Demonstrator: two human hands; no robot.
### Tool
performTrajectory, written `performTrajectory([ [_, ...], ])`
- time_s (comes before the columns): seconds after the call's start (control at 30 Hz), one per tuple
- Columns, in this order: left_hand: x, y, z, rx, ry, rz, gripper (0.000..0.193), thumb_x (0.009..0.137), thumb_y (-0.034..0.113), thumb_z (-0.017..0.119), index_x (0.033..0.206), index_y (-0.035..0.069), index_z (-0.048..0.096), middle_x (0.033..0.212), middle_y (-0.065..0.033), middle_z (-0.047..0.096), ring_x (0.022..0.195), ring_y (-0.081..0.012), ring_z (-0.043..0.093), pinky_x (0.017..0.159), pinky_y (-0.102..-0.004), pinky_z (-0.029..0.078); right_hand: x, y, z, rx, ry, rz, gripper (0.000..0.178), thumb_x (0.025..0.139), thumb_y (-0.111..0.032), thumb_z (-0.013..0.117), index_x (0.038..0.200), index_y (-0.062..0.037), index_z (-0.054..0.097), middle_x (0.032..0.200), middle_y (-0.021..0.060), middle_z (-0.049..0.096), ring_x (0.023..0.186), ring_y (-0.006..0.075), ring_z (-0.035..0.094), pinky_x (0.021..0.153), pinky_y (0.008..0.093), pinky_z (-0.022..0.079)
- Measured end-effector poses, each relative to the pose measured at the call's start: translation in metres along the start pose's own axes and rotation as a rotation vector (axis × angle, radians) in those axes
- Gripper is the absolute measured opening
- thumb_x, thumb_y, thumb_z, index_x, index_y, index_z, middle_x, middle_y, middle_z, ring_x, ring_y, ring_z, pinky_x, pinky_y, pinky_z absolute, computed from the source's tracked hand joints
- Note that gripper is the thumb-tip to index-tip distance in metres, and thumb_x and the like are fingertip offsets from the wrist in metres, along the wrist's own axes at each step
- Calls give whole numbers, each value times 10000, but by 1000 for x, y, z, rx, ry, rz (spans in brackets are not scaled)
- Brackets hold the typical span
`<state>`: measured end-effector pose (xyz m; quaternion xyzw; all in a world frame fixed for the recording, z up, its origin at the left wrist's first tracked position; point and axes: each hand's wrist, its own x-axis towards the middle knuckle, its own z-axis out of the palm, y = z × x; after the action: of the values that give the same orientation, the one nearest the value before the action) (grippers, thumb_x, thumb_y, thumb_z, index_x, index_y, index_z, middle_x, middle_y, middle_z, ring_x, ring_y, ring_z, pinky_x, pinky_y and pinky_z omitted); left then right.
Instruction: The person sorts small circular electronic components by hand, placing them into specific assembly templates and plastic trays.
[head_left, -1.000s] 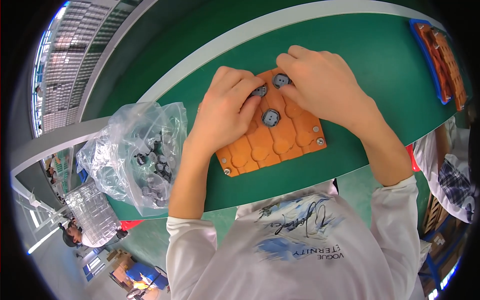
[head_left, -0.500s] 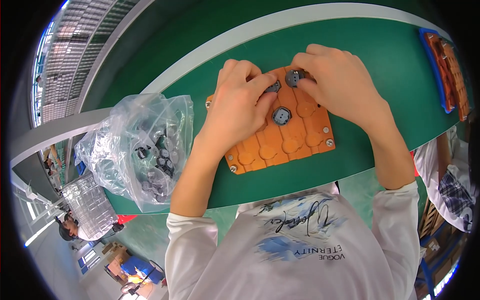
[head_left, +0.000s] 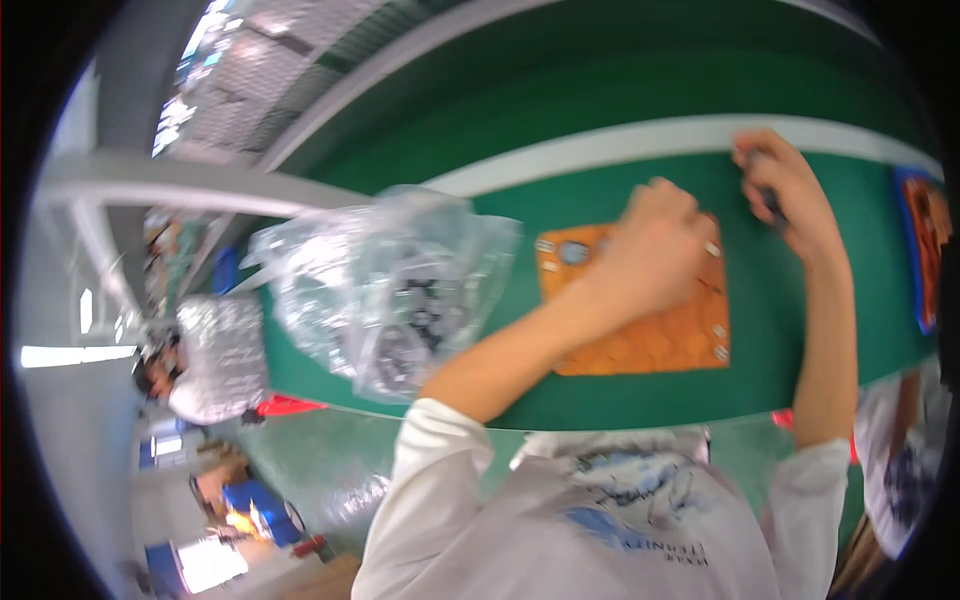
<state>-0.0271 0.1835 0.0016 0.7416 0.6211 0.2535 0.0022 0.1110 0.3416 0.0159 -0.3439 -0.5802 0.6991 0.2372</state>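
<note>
Over the upper right of the orange fixture board [head_left: 640, 345] is my left hand [head_left: 662, 245], its fingers curled together; what they may hold is hidden. A dark grey round part [head_left: 573, 252] sits in the board's upper left corner. My right hand [head_left: 790, 195] is raised beyond the board's right side, near the table's far edge. Its fingers are closed around a dark, slim thing [head_left: 770, 205], too blurred to name more exactly. My left forearm covers much of the board's left half.
Left of the board lies a clear plastic bag [head_left: 400, 290] with several dark round parts in it. A blue tray [head_left: 912, 250] with orange boards lies at the far right. A pale rail [head_left: 600, 140] borders the green table's far side. People sit at both sides.
My right hand has left the board, moved up and right, and now holds a dark slim thing. My left hand has shifted to the board's upper right. The whole view has swung.
</note>
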Motion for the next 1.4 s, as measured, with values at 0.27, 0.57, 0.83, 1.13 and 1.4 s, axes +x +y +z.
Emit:
performTrajectory([
  [0.27, -7, 2, 3, -361, 56, -48, 314, 759, -12, 701, 1070, -2, 659, 985, -137, 550, 942, -318, 518, 850, -379, 480, 6, 2, -8, 79, -107, 72, 239, 868, -72, 501, 1086, -9, 576, 955, 75, 638, 496, 60, 449, 401, 209, 358],
  [0.57, -5, 2, -1, -140, 30, -68, 226, 751, 47, 733, 950, -36, 664, 944, -152, 547, 879, -302, 500, 799, -386, 450, 20, 20, -9, -483, 28, -79, 184, 870, -48, 590, 1043, -5, 634, 833, 30, 576, 566, 62, 460, 494, 223, 370],
  [0.83, 10, 7, 4, -17, -19, -87, 158, 705, 12, 658, 858, -29, 671, 815, -168, 556, 855, -315, 514, 786, -398, 427, 23, 22, -20, -810, 94, -261, 257, 826, -110, 696, 1038, 19, 629, 883, 128, 607, 804, 243, 592, 734, 353, 486],
  [1.13, -1, -6, 4, -179, -26, -16, 161, 771, 79, 667, 893, -23, 692, 870, -159, 571, 909, -310, 518, 810, -395, 430, 9, 22, -13, -955, -36, -437, 277, 738, -24, 696, 987, 17, 581, 939, 153, 564, 865, 302, 568, 778, 379, 476],
  [1.4, 3, 4, 13, -84, 33, -87, 123, 736, 50, 641, 826, -32, 662, 877, -162, 572, 934, -312, 505, 833, -387, 420, 10, 14, 3, -905, 14, -346, 238, 745, -52, 745, 910, 10, 585, 703, 72, 493, 641, 190, 476, 588, 328, 417],
])
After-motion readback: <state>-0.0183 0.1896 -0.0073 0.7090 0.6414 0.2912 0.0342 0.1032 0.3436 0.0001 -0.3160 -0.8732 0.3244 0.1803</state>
